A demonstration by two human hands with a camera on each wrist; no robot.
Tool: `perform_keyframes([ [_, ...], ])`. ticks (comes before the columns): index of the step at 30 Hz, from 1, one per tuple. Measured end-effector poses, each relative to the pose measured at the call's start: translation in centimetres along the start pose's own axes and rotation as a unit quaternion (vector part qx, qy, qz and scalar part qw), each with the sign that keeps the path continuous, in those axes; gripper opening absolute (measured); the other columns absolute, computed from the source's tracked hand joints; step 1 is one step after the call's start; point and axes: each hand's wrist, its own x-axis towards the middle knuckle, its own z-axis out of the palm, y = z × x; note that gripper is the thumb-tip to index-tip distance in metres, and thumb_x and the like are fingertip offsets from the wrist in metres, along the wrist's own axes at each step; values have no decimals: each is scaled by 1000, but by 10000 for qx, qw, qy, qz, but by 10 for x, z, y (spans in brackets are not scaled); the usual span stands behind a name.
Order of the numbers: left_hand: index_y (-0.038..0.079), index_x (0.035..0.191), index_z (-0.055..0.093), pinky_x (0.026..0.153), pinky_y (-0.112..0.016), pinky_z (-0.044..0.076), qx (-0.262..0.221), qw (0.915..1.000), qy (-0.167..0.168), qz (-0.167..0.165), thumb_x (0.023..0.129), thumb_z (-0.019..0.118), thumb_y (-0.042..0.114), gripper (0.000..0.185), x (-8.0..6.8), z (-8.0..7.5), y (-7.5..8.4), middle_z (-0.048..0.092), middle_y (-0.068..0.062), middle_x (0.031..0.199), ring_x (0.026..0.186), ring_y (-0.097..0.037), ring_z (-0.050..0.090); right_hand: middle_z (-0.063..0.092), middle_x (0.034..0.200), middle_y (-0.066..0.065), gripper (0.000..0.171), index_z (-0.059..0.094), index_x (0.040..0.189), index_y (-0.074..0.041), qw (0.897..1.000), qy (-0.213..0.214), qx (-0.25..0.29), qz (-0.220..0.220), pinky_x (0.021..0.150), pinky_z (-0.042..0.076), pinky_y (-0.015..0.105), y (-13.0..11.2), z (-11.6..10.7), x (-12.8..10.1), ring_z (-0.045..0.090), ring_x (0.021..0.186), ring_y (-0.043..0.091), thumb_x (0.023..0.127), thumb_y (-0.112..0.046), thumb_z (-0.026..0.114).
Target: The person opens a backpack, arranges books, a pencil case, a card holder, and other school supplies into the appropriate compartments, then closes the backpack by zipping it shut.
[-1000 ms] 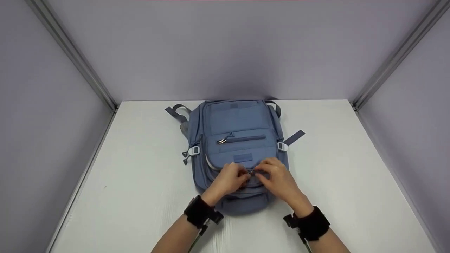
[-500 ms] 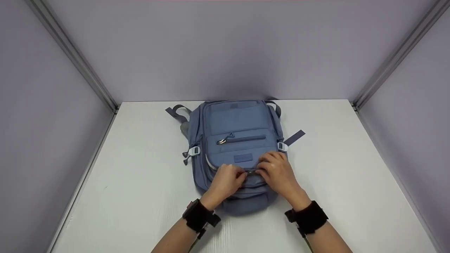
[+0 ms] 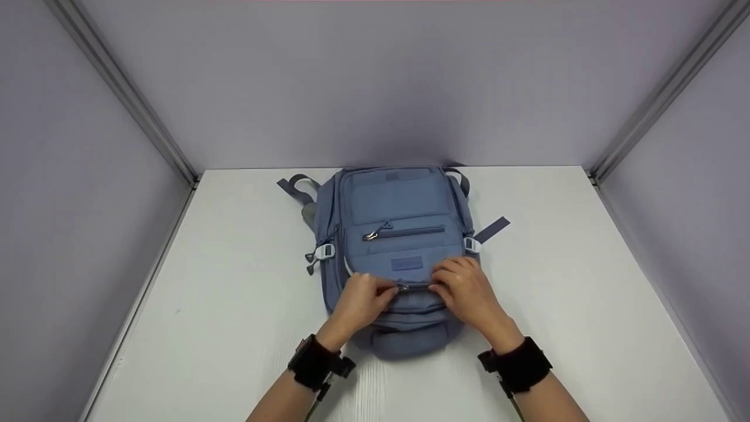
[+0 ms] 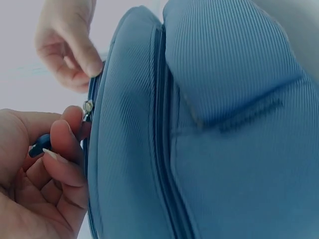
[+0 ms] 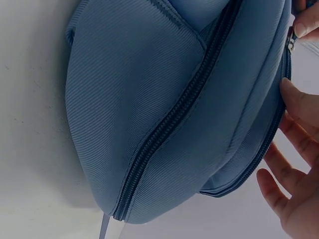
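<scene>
A blue backpack [image 3: 398,205] lies front side up on the white table [image 3: 234,281], its top end toward me. My left hand [image 3: 363,299] pinches the blue zipper pull [image 4: 40,147] of the front pocket, just left of the metal slider [image 3: 403,288]. Thumb and forefinger of the left hand [image 4: 45,164] are closed on the pull. My right hand [image 3: 463,287] sits just right of the slider, and its fingers pinch the pocket's edge by the zipper seam. The right hand's fingers [image 5: 294,164] lie along the backpack [image 5: 149,99].
Grey straps [image 3: 296,184] stick out at the backpack's far left, and another strap [image 3: 493,228] at its right. White buckles [image 3: 324,252] sit on both sides. Grey walls with metal rails enclose the table on three sides.
My left hand has slid leftward along the zipper with the pull, taking the slider a little left. The right hand has stayed close to the seam, shifted slightly away from me.
</scene>
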Motion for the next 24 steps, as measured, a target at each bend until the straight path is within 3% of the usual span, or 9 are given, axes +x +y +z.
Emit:
perform_keyframes([
  [5,8,79,78,54,-25,48,-97,9999,72,-24,87,73,9,10,-8,-12,-11,66,6,64,56,-4,59,67,89,3,15,71,82,-10,10000,18,27,-22,85,44,46,1,0,0,62,89,26,75,-10,85],
  [13,5,83,77,45,-24,45,-484,9966,137,-654,87,71,4,7,-20,-35,-29,62,6,58,47,-1,53,67,89,3,15,71,81,-9,10000,26,65,28,83,44,47,2,0,-1,62,88,26,75,-10,85],
  [24,5,84,78,49,-25,44,290,9963,359,-719,86,73,7,6,-26,-47,-46,63,6,63,50,-3,51,68,90,4,14,72,81,-10,9999,-52,95,50,84,45,48,-1,-1,1,62,89,27,75,-11,85],
])
